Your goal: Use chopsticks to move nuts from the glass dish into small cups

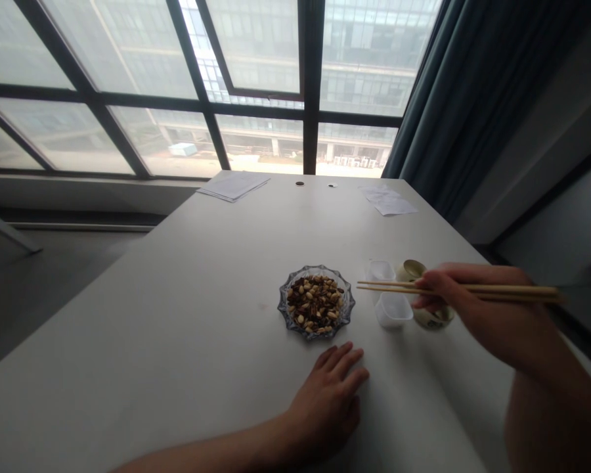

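Observation:
A pair of wooden chopsticks [502,292] is gripped in my right hand [460,295], their tips pointing left, just right of a scalloped glass bowl [282,309]. Mixed nuts and dark seeds [315,303] fill that bowl. Nothing shows between the chopstick tips. My left hand [329,394] lies on the table with fingers stretched out, close to the bowl's near rim. Two clear plastic cups [394,310] stand beneath and around the chopsticks. Partly hidden behind my right hand are two patterned, cream-coloured round containers [414,268].
Everything stands on a white table [201,315]. Papers [234,186] lie at its far left and a crumpled sheet [388,199] at its far right. Beyond the far edge are large windows [261,46], with a dark curtain [453,92] on the right.

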Demonstrator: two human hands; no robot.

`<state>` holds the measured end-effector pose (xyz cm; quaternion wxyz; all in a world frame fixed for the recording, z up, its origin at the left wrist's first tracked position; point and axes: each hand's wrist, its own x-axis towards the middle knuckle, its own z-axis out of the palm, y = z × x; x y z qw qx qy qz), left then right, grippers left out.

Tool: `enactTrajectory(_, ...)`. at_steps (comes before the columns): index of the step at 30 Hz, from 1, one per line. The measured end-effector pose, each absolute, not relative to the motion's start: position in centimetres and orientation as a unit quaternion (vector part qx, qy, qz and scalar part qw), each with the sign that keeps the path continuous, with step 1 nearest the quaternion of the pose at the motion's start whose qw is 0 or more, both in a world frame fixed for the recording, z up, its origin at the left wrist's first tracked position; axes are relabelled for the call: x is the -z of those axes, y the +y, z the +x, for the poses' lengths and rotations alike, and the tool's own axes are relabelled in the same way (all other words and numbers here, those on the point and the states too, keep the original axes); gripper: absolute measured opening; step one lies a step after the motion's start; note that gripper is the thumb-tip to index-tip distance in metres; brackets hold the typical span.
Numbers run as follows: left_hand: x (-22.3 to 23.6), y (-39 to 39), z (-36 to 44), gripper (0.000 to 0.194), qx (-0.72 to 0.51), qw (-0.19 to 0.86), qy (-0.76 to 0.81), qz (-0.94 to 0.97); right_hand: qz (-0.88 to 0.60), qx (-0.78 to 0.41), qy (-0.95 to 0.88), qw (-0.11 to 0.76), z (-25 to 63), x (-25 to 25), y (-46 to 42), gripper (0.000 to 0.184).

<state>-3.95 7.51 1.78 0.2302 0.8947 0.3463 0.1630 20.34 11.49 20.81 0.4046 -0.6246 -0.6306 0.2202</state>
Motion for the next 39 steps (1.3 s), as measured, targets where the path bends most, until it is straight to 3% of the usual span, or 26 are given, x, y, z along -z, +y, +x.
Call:
enactTrajectory(4, -1.7, 7.5, -4.0, 0.047, -0.165, 0.224, 0.346, 0.896, -0.554, -0.319, -0.713, 0.288, 17.5, -19.9, 12.3, 0.036)
enactTrajectory(8, -1.6, 7.5, -4.0, 0.047, -0.166, 0.220, 0.344, 0.897, -0.525, -0.363, -0.730, 0.244, 16.4, -19.0, 13.1, 0.034)
enactTrajectory(21, -1.9, 7.4, -4.1, 0.047, -0.165, 0.215, 0.346, 0.898, -0.458, -0.382, -0.765, 0.243, 15.6, -17.9, 13.6, 0.034)
enactTrajectory(29, -1.8, 7.4, -4.1, 0.047, -0.165, 0.214, 0.344, 0.899, -0.502, -0.395, -0.725, 0.256, 15.5, -17.5, 13.4, 0.040)
enactTrajectory(39, -1.5, 7.4, -4.0, 0.048, -0.164, 0.212, 0.344, 0.900, -0.504, -0.400, -0.720, 0.259, 15.4, -17.6, 13.6, 0.034)
